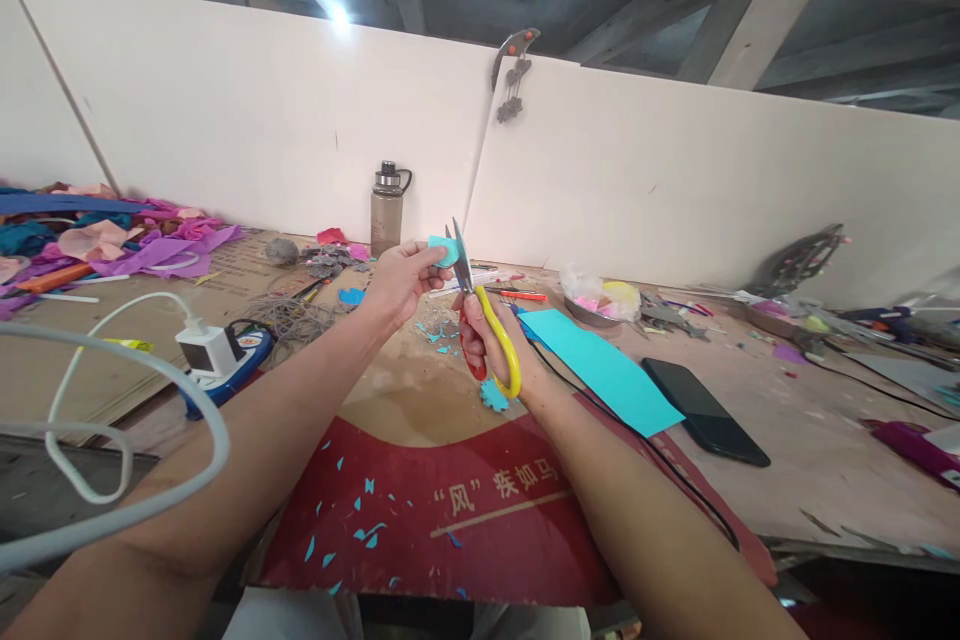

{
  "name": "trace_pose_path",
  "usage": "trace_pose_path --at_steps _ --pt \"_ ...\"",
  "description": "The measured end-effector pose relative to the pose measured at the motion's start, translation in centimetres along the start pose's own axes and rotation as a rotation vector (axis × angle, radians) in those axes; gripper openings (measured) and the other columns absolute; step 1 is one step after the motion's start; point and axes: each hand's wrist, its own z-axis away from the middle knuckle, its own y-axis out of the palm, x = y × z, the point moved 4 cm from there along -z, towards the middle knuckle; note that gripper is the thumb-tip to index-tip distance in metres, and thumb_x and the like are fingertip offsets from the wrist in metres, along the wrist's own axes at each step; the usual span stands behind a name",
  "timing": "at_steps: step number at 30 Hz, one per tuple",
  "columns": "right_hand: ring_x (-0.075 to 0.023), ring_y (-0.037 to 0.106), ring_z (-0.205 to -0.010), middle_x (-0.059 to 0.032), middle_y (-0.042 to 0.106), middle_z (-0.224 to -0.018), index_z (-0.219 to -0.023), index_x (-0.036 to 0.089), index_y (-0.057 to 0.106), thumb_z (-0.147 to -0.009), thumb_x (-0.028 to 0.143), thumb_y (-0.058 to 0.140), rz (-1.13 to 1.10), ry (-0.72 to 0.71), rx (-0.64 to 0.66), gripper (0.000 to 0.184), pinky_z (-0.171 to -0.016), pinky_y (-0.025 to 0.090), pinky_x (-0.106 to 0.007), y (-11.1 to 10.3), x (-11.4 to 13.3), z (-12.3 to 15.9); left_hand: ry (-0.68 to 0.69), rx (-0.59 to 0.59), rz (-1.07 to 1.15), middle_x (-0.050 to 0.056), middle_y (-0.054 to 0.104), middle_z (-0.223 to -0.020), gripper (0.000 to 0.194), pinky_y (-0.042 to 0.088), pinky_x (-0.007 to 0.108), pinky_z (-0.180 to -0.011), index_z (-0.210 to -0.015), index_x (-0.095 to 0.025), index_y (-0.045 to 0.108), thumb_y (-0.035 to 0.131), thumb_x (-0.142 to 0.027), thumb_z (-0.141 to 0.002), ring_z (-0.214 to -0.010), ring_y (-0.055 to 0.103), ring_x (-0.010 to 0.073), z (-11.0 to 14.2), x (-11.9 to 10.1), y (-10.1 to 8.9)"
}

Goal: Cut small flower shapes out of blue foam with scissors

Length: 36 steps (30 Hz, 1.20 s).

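Note:
A small turquoise paper piece (445, 250) is pinched between the thumb and fingers of my left hand (409, 278). My right hand (491, 335) grips scissors (496, 325) with one yellow and one red handle loop. Their blades point up and stand slightly apart, right at the paper's edge. Below my right hand lies a cut turquoise paper shape with a scalloped edge (493, 395). A larger turquoise paper strip (600, 368) rests to the right of that hand. Turquoise scraps (367, 532) are scattered over the red and tan cardboard (525, 550).
A phone (706, 410) lies to the right. At the back stands a bottle (387, 210). On the left are a power strip with a charger (210, 350), a white cable (217, 465) and a heap of coloured paper (112, 240). A plastic-lined bowl (598, 305) sits at right.

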Motion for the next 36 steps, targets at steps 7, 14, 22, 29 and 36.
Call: trace_pose_path --at_steps 7,14,22,29,36 --pt "-0.0054 0.028 -0.043 0.0119 0.038 -0.062 -0.092 0.026 0.047 -0.072 0.098 0.069 -0.010 0.015 -0.004 0.078 -0.035 0.025 -0.021 0.16 0.04 -0.06 0.003 0.005 0.013 0.001 0.069 -0.064 0.020 0.044 0.021 -0.055 -0.072 -0.013 0.068 0.088 -0.014 -0.074 -0.055 0.063 0.0084 0.06 -0.16 0.00" --pt "-0.0058 0.029 -0.044 0.0111 0.038 -0.062 -0.091 0.026 0.047 -0.075 0.096 0.069 -0.010 0.005 -0.007 0.075 -0.035 0.025 -0.021 0.13 -0.04 0.07 -0.002 0.007 0.000 0.001 0.069 -0.065 0.024 0.044 0.022 -0.056 -0.071 -0.014 0.066 0.089 -0.016 -0.075 -0.055 0.063 0.0085 0.11 -0.08 0.05" --pt "-0.0077 0.037 -0.045 0.0094 0.043 -0.064 -0.093 0.026 0.050 -0.080 0.094 0.067 0.013 -0.046 -0.030 0.072 -0.037 0.034 -0.023 0.32 0.08 0.05 0.005 0.018 0.002 0.001 0.067 -0.061 0.028 0.045 0.022 -0.056 -0.069 -0.015 0.064 0.092 -0.017 -0.071 -0.057 0.064 0.0100 0.11 0.25 0.13" --pt "-0.0086 0.037 -0.046 0.0097 0.040 -0.064 -0.095 0.026 0.048 -0.080 0.094 0.066 -0.014 -0.063 -0.018 0.072 -0.040 0.036 -0.024 0.36 0.32 0.22 -0.023 0.028 -0.041 0.002 0.067 -0.061 0.026 0.046 0.022 -0.058 -0.070 -0.014 0.067 0.092 -0.017 -0.074 -0.056 0.063 0.0098 0.70 0.23 0.63" --pt "-0.0078 0.034 -0.046 0.0113 0.037 -0.064 -0.095 0.026 0.048 -0.073 0.096 0.070 -0.050 -0.020 -0.045 0.077 -0.038 0.031 -0.022 0.41 0.35 0.18 -0.029 0.023 -0.027 0.002 0.068 -0.063 0.026 0.048 0.023 -0.060 -0.071 -0.013 0.067 0.092 -0.017 -0.073 -0.058 0.064 0.0102 0.67 0.32 0.65"
